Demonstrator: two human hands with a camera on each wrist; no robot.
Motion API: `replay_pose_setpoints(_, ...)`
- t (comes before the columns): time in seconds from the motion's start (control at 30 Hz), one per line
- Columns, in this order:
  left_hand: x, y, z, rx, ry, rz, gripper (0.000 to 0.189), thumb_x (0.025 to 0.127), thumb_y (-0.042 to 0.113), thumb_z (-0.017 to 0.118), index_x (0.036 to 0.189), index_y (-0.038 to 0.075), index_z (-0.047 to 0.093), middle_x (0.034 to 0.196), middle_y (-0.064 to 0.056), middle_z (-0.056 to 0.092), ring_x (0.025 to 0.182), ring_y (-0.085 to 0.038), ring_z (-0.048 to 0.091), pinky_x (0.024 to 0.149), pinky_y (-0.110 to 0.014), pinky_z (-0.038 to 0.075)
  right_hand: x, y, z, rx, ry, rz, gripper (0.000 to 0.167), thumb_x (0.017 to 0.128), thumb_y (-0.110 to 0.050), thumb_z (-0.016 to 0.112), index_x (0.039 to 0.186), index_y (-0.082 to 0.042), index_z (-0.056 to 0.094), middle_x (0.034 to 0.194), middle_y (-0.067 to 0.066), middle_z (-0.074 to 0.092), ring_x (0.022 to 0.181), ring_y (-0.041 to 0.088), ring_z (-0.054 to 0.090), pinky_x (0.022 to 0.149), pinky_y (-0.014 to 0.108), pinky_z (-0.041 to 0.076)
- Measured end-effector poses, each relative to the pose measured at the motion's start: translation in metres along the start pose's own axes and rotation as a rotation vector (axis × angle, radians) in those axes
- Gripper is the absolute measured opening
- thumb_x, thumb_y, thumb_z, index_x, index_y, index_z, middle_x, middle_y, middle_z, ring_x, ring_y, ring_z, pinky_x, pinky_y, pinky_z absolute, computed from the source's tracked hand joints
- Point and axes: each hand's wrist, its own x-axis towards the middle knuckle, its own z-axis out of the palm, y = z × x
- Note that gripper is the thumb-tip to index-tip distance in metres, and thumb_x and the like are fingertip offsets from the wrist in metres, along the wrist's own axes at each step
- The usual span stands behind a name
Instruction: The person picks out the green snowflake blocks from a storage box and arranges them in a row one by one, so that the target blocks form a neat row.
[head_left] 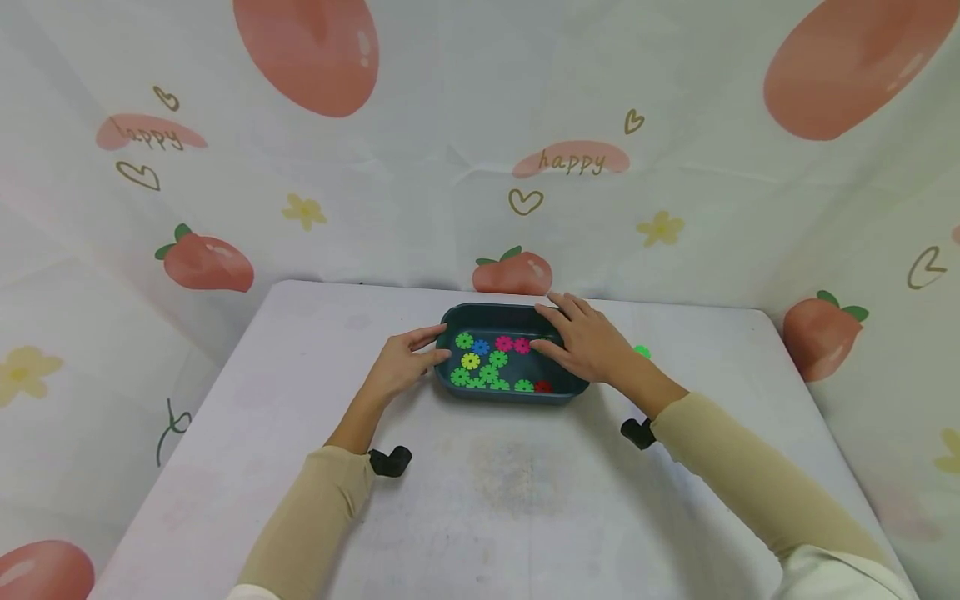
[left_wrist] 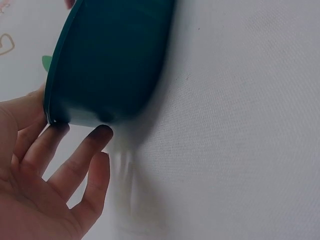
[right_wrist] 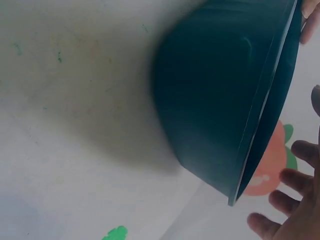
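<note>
In the head view a dark teal plastic tray sits toward the back of the table. Inside it lie several small notched plastic discs, among them a yellow disc, a blue disc and a green disc. My left hand holds the tray's left end, its fingertips against the outer end wall just below the rim. Over the right end hovers my right hand, fingers spread and nothing between them. It hides part of the tray's right side.
One more green disc lies on the white table, right of the tray and partly behind the right wrist. Behind the table's back edge hangs a cloth backdrop printed with fruit. Black wrist mounts stick out from both sleeves.
</note>
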Motion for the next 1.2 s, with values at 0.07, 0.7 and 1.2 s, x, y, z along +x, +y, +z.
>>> replay_pose_setpoints(0.07, 0.0, 0.0, 0.0, 0.001, -0.001, 0.005, 0.055, 0.095, 0.036, 0.072, 0.147, 0.028, 0.056, 0.157, -0.004, 0.051, 0.15, -0.026, 0.042, 0.105, -0.046, 0.054, 0.001, -0.001, 0.0, 0.019, 0.005, -0.008, 0.072, 0.1, -0.054, 0.058, 0.156, -0.012, 0.042, 0.161, 0.017, 0.039, 0.147, 0.042, 0.037, 0.118, 0.058, 0.038)
replay_pose_setpoints(0.7, 0.001, -0.002, -0.001, 0.0, -0.002, 0.005, 0.055, 0.095, 0.035, 0.073, 0.147, 0.028, 0.056, 0.157, -0.004, 0.051, 0.152, -0.026, 0.038, 0.108, -0.047, 0.052, 0.016, -0.001, 0.013, 0.328, -0.098, 0.103, 0.055, 0.091, -0.025, 0.078, 0.135, 0.002, 0.06, 0.134, 0.02, 0.065, 0.124, 0.035, 0.061, 0.11, 0.05, 0.048)
replay_pose_setpoints(1.2, 0.002, -0.002, 0.0, -0.006, -0.006, -0.007, 0.054, 0.096, 0.034, 0.072, 0.148, 0.028, 0.055, 0.157, -0.005, 0.05, 0.152, -0.027, 0.039, 0.108, -0.046, 0.052, 0.023, -0.007, 0.019, 0.245, -0.186, 0.159, 0.048, 0.094, -0.016, 0.075, 0.136, 0.003, 0.06, 0.132, 0.019, 0.068, 0.12, 0.033, 0.064, 0.108, 0.048, 0.051)
